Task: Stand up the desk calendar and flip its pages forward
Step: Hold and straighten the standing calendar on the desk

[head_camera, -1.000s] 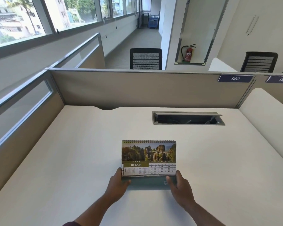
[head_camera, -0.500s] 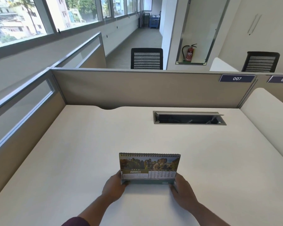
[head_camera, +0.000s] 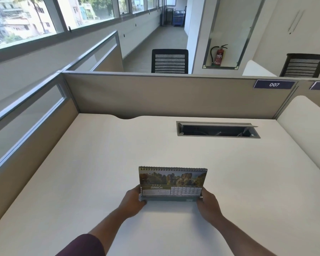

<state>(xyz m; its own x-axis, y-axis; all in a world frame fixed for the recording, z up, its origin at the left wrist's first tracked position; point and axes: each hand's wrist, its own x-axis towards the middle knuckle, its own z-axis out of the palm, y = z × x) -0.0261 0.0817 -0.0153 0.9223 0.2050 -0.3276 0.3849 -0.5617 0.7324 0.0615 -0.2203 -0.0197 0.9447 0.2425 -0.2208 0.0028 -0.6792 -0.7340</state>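
Head view: calendar (head_camera: 172,183) stands upright on the white desk (head_camera: 92,163), near the front edge, March page facing the camera, spiral binding on top. Left hand (head_camera: 132,201) grips its lower left corner, fingers wrapped behind. Right hand (head_camera: 208,204) clasps the lower right corner likewise. Maroon sleeve (head_camera: 85,245) on left arm.

Bright daylight from the windows (head_camera: 26,19) at left; soft shadows, sharp focus, wide-angle bending at edges.
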